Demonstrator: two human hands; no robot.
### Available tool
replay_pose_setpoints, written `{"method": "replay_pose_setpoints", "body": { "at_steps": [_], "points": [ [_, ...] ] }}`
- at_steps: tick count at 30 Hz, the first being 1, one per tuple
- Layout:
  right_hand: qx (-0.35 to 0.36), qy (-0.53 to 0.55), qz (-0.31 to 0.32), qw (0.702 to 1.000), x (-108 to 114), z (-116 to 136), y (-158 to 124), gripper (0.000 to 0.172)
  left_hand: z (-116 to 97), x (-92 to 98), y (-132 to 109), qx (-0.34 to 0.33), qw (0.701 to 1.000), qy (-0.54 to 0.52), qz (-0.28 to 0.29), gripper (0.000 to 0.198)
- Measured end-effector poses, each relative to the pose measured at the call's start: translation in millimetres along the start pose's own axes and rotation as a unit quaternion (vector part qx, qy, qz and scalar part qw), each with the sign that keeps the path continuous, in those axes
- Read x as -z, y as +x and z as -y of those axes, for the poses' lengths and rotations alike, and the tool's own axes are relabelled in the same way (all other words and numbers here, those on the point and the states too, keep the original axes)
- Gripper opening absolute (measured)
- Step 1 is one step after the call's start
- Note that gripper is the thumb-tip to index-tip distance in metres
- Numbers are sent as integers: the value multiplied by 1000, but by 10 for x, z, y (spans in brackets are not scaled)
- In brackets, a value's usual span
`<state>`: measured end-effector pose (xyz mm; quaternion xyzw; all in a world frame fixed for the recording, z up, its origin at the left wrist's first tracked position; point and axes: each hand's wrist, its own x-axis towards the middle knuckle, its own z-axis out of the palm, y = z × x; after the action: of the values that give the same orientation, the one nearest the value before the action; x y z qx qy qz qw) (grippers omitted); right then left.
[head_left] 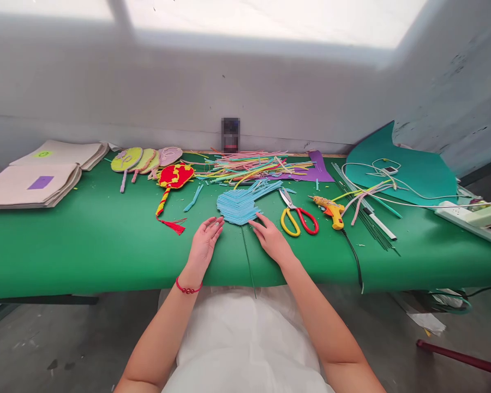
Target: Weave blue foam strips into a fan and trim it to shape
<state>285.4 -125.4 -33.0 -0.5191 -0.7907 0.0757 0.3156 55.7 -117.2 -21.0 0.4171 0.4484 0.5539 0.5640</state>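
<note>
A light-blue leaf-shaped piece made of pipe cleaners point(238, 206) lies flat on the green table, loose strips fanning out at its upper right. From its lower tip a thin dark-green wire point(248, 259) runs toward me past the table edge. My left hand point(207, 240) is at the piece's lower left, palm turned partly up and fingers stretched out, holding nothing. On the opposite side my right hand point(272, 239) has its fingers extended, the tips at the piece's lower-right edge. Scissors point(298, 214) with one yellow and one red handle lie just right of the piece.
A yellow glue gun point(331, 210) with a black cord lies right of the scissors. Behind is a pile of coloured pipe cleaners point(249, 166). A red fan point(175, 176) and several pale fans point(126, 159) lie left. A power strip point(474, 215) sits far right.
</note>
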Motion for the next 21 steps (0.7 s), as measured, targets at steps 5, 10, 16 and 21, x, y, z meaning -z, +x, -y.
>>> {"method": "replay_pose_setpoints", "body": {
  "at_steps": [5,10,16,21],
  "points": [
    [-1,-6,0,1000,2,9,7,36,76,20,32,13,997,-29,-71,42],
    [-1,-12,2,1000,0,14,16,36,-41,-57,-40,31,996,-61,-65,45],
    [-4,-25,15,1000,11,24,20,37,-169,-145,-122,-5,996,-27,-90,47],
    [-9,-30,16,999,29,51,18,38,-198,-164,-177,-69,991,76,-89,40]
  ]
}}
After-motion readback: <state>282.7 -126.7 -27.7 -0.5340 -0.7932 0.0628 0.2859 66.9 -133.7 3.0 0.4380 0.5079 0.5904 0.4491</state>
